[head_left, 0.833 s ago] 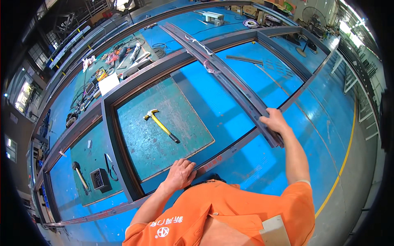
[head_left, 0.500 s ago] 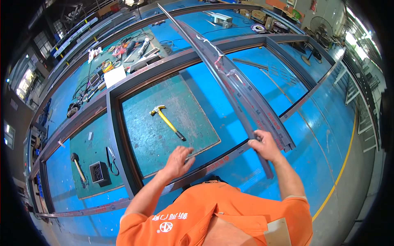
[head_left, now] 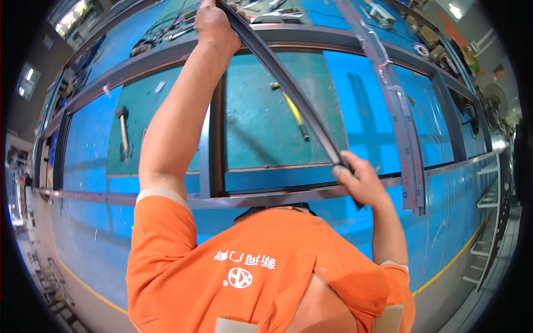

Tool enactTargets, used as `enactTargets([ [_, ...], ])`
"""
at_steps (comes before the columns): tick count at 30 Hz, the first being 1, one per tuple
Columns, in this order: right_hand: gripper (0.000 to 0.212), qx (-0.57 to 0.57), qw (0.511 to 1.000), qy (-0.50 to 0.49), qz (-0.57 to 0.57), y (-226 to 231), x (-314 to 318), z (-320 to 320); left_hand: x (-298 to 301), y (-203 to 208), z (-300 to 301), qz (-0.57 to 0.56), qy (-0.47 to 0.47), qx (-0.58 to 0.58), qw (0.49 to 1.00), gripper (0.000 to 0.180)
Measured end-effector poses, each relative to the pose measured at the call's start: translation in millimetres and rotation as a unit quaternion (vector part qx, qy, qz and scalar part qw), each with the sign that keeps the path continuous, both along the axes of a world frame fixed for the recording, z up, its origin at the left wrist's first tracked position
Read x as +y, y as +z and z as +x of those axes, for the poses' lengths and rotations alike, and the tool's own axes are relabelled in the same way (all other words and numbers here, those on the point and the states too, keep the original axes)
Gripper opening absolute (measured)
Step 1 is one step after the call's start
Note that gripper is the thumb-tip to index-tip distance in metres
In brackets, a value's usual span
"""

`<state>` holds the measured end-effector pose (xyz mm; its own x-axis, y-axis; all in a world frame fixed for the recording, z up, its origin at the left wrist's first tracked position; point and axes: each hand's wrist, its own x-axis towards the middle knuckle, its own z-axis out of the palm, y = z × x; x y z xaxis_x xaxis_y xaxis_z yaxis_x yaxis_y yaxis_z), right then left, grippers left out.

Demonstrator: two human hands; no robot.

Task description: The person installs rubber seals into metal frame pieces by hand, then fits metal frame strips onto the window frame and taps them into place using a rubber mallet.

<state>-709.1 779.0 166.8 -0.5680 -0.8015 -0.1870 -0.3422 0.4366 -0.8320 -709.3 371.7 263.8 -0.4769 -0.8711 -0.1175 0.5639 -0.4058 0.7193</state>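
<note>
Dark strip [head_left: 290, 83] slants above the frame [head_left: 218, 141], left hand [head_left: 215, 26] and right hand [head_left: 362, 180] gripping well apart, apparently for balance.

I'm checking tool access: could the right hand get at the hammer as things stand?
Probably not without letting go: the right hand grips the bar, which in this view also seems to cover part of the hammer.

Bar [head_left: 291, 91] is dk grey, hammer handle [head_left: 292, 110] yel. w/ blk end, board [head_left: 258, 114] grn, floor [head_left: 78, 222] bright blue, shirt [head_left: 177, 266] orange w/ white print [head_left: 240, 277] & pale cuffs [head_left: 162, 192].
</note>
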Motion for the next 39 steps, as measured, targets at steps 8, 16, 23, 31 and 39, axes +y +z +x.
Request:
enactTargets([
  [8,0.029,0.444,0.886,0.041,-0.127,-7,-144,7,51,-62,197,-0.313,-0.039,-0.191,0.929,0.024],
  [16,0.032,0.504,0.813,0.219,-0.192,-34,-223,5,-21,-75,432,-0.730,0.204,-0.625,0.186,0.046],
  [23,0.034,0.560,0.726,0.313,-0.247,-29,-330,45,-47,-111,575,-0.458,-0.087,-0.771,0.432,0.027],
  [31,0.021,0.321,0.895,0.299,-0.077,-168,-490,249,-112,-162,670,-0.362,-0.055,-0.754,0.546,0.026],
  [39,0.015,0.443,0.856,0.248,0.098,-248,-582,307,-149,-187,665,-0.345,-0.136,-0.709,0.600,0.039],
])
